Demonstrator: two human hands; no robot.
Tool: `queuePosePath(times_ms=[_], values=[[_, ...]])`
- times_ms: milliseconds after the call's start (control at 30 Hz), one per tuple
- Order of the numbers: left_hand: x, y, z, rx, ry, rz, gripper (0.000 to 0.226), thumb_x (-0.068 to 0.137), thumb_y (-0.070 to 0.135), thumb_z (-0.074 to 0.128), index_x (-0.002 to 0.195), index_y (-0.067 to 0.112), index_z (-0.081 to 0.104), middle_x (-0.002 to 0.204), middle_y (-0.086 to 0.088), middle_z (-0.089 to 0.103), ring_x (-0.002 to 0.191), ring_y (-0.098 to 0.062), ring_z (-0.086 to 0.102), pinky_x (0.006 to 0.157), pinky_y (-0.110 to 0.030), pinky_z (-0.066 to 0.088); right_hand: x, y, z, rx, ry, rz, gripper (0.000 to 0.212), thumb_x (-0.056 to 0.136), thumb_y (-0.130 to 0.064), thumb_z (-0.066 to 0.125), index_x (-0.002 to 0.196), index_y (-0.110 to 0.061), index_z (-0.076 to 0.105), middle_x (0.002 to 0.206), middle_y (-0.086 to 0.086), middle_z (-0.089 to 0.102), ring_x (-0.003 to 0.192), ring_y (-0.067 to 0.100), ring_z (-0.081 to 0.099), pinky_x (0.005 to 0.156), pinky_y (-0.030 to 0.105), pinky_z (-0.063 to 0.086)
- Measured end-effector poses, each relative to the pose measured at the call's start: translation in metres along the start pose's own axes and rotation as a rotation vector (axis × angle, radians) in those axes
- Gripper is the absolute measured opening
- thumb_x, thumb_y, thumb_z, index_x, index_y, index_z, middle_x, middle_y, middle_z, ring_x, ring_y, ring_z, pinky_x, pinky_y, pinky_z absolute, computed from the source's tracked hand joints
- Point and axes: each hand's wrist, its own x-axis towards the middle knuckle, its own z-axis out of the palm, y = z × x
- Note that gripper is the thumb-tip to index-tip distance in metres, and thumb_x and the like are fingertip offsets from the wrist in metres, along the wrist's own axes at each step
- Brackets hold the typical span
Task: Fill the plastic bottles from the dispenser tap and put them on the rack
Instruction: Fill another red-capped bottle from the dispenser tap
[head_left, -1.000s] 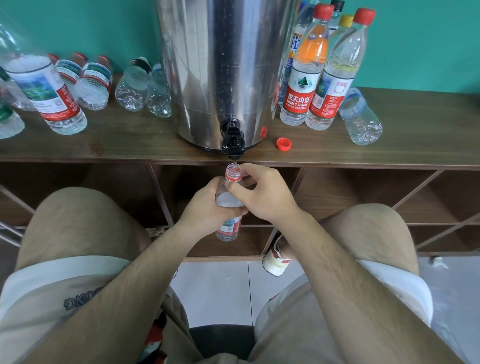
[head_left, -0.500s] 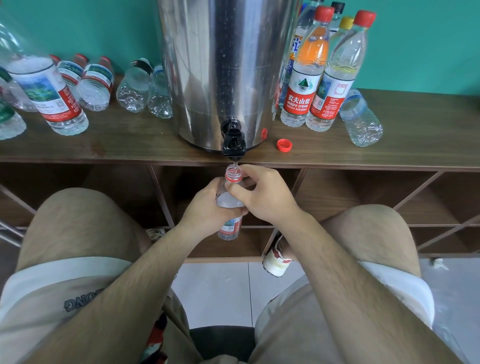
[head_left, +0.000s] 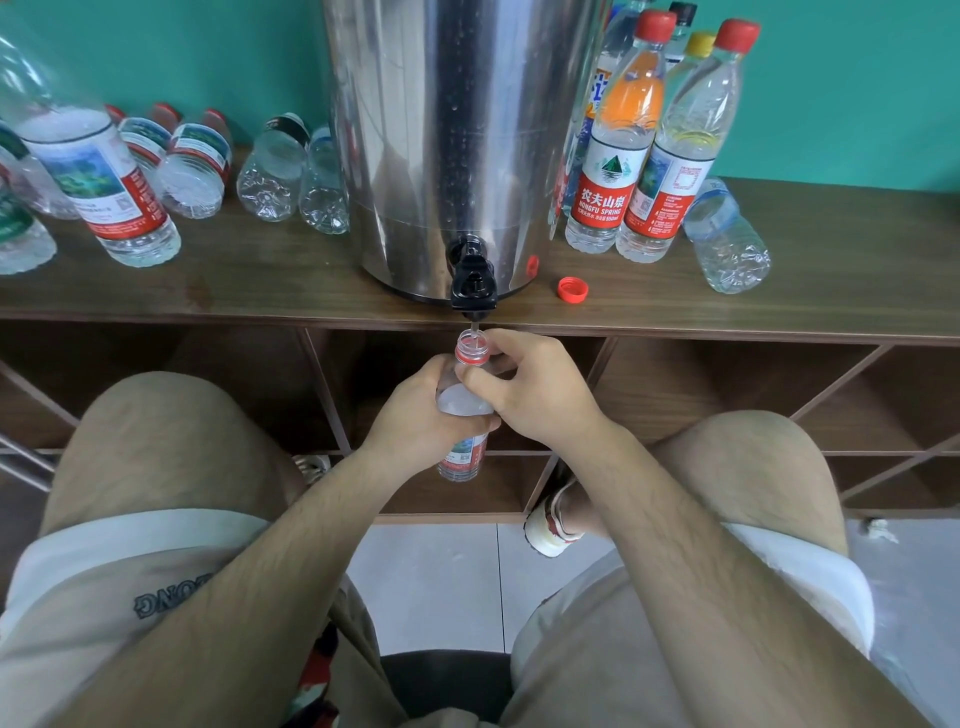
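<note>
The steel dispenser (head_left: 457, 130) stands on the top board of the wooden rack (head_left: 841, 280), and its black tap (head_left: 472, 283) juts over the board's front edge. Straight below the tap, in front of the rack's open compartments, the plastic bottle (head_left: 464, 404) is held upright with its open, red-ringed mouth just under the spout. A thin stream (head_left: 474, 327) runs from spout to mouth. The left hand (head_left: 415, 423) grips the bottle's body from the left, fingers curled round it above the label. The right hand (head_left: 543, 389) pinches the bottle's shoulder and neck, thumb laid across the front and index finger bent beside the red ring. Compared with 0.5 s ago, both hands keep the same hold and the bottle sits at the same spot under the tap. Whether the water line inside has risen cannot be told, and only the view has shifted a touch. Just right of the dispenser's foot a loose red cap (head_left: 572, 289) lies on the board, unmoved. Farther right of the dispenser 2 capped bottles stand upright, an orange-shouldered bottle (head_left: 615, 156) and a clear red-capped bottle (head_left: 675, 156), with 1 blue-labelled bottle (head_left: 727, 239) lying beside them. Left of the dispenser several empty bottles (head_left: 270, 166) lie on their sides, and beyond them stands 1 large labelled bottle (head_left: 98, 176).
</note>
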Motion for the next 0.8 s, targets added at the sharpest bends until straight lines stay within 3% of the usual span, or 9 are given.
queuePosePath(times_ms=[433, 800], values=[[0.0015, -0.005, 0.0044, 0.018, 0.001, 0.007, 0.066, 0.086, 0.03, 0.084, 0.142, 0.024, 0.051, 0.134, 0.002, 0.063, 0.122, -0.019, 0.061, 0.104, -0.04, 0.054, -0.0025, 0.0041, 0.0024, 0.031, 0.006, 0.022, 0.035, 0.084, -0.048, 0.062, 0.106, -0.026, 0.078, 0.096, -0.013, 0.076, 0.092, 0.006, 0.071, 0.084, 0.037, 0.06], [0.003, -0.0092, 0.006, 0.007, -0.006, 0.001, 0.067, 0.085, 0.028, 0.085, 0.142, 0.023, 0.051, 0.133, 0.002, 0.064, 0.122, -0.019, 0.061, 0.105, -0.04, 0.054, -0.0007, 0.0062, 0.0043, -0.001, -0.006, 0.023, 0.022, 0.091, -0.034, 0.07, 0.106, -0.02, 0.079, 0.096, -0.009, 0.077, 0.09, 0.01, 0.07, 0.083, 0.04, 0.061]])
